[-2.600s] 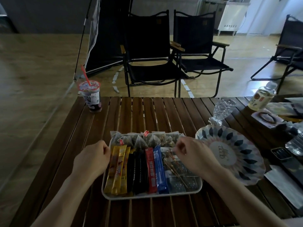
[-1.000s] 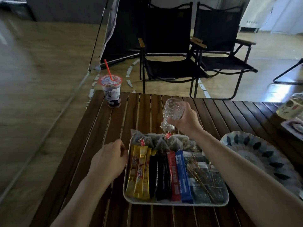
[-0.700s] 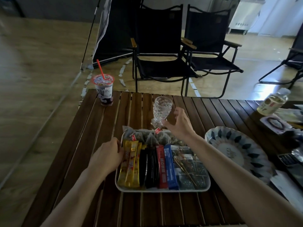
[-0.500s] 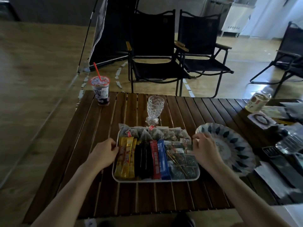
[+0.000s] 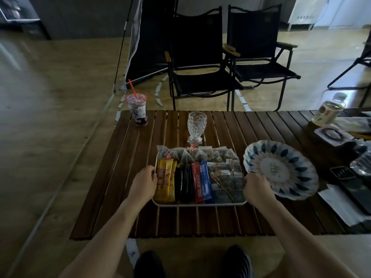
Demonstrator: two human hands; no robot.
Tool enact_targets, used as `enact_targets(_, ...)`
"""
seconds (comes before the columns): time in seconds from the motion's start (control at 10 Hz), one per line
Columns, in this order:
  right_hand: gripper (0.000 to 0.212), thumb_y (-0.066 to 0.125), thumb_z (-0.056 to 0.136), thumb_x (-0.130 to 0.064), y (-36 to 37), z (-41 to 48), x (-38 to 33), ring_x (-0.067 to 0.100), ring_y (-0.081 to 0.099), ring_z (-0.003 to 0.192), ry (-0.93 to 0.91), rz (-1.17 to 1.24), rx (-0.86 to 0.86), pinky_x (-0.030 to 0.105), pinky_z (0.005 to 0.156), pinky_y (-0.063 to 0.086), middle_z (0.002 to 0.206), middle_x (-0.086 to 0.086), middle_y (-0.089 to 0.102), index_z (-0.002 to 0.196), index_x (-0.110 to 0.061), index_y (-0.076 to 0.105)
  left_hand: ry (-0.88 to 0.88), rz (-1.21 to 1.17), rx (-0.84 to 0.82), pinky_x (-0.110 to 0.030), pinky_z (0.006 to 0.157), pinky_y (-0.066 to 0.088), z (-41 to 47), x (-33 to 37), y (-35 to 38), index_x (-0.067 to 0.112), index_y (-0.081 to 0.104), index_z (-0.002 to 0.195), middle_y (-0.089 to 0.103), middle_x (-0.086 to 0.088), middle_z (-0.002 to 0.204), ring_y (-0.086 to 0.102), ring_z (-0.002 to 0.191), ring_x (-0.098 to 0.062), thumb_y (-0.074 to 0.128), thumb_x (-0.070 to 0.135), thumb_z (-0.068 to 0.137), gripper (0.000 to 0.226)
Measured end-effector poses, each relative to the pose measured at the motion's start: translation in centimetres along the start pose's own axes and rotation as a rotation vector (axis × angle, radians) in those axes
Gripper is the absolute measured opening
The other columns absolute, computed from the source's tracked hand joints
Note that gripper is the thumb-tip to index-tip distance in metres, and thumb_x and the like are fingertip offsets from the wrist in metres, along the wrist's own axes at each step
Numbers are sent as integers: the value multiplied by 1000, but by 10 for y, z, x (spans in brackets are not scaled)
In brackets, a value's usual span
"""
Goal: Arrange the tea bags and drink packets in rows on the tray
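Note:
A white tray [image 5: 198,204] sits on the slatted wooden table [image 5: 180,221]. Across its back runs a row of pyramid tea bags [image 5: 195,153]. In front lie stick packets side by side: yellow packets [image 5: 165,180], black packets [image 5: 184,184], a red packet [image 5: 197,181], a blue packet [image 5: 205,181] and grey sachets [image 5: 225,182] with thin picks on top. My left hand [image 5: 145,182] grips the tray's left edge. My right hand [image 5: 256,188] grips its right edge.
A cut-glass goblet [image 5: 196,125] stands just behind the tray. A patterned plate [image 5: 281,169] lies close to my right hand. A cup with a red straw [image 5: 137,110] is at the far left corner; a bottle [image 5: 328,110] and clutter fill the right. Two black chairs [image 5: 200,63] stand beyond the table.
My right hand set the goblet down behind the tray, came back and took hold of the tray's right edge. My left hand stayed at the left edge. The camera pulled back.

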State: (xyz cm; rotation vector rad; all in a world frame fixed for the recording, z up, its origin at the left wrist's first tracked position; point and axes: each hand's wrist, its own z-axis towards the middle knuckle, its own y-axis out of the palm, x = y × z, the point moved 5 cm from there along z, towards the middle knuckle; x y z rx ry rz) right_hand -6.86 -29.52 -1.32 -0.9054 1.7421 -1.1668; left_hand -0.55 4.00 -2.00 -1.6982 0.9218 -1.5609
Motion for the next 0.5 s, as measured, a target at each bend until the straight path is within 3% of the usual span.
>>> enact_targets(0.2, 11, 54, 93, -4, 1, -4, 2, 17, 52, 72, -18, 32, 29, 22, 53, 33, 90, 8, 62, 97, -5, 65, -26, 1, 0, -26, 75, 54, 0, -2, 4, 17, 59, 115, 62, 5, 103, 60, 87, -6, 49, 21, 100, 18)
enact_targets(0.4, 7, 56, 95, -17, -11, -11, -3, 11, 55, 66, -73, -3, 195, 23, 54, 39, 79, -1, 58, 96, -13, 61, -86, -17, -54, -30, 82, 51, -5, -6, 6, 14, 47, 134, 58, -5, 124, 58, 105, -15, 45, 29, 101, 36)
enact_targets(0.5, 7, 53, 97, -24, -20, -23, -9, 5, 52, 67, -166, -22, 241, 18, 54, 35, 84, -5, 56, 97, -18, 56, -43, 62, -1, -30, 87, 48, -27, -2, -7, 17, 35, 142, 50, -5, 134, 54, 115, -16, 44, 36, 100, 47)
